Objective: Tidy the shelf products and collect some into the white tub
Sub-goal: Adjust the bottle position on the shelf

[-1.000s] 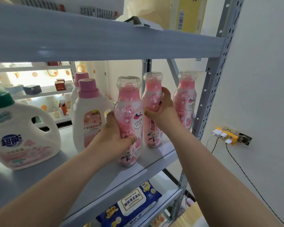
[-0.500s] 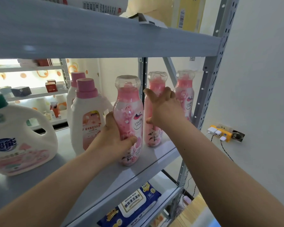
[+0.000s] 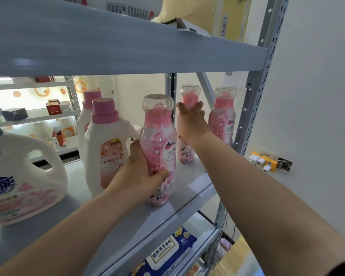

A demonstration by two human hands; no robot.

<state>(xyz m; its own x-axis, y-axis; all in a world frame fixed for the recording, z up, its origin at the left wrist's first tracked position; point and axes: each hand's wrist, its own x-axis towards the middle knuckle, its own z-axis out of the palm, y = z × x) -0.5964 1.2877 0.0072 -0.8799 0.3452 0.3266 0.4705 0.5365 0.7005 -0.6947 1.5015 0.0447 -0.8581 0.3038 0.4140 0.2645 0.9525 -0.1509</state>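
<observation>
Three pink bead bottles with clear caps stand on the grey shelf (image 3: 195,182). My left hand (image 3: 141,176) grips the lower body of the nearest bottle (image 3: 159,136), thumb across its front. My right hand (image 3: 191,120) is round the neck and shoulder of the middle bottle (image 3: 188,94), further back. The third bottle (image 3: 223,116) stands untouched at the right, by the upright post. The white tub is not in view.
Two white detergent bottles with pink caps (image 3: 106,144) stand left of my hands, and a big white jug (image 3: 18,182) sits at far left. Blue wet-wipe packs (image 3: 167,253) lie on the shelf below. A yellow socket (image 3: 265,160) hangs on the right wall.
My right hand slid up from the middle bottle's body to its neck, and that bottle now stands further back. My left hand kept its grip on the near bottle.
</observation>
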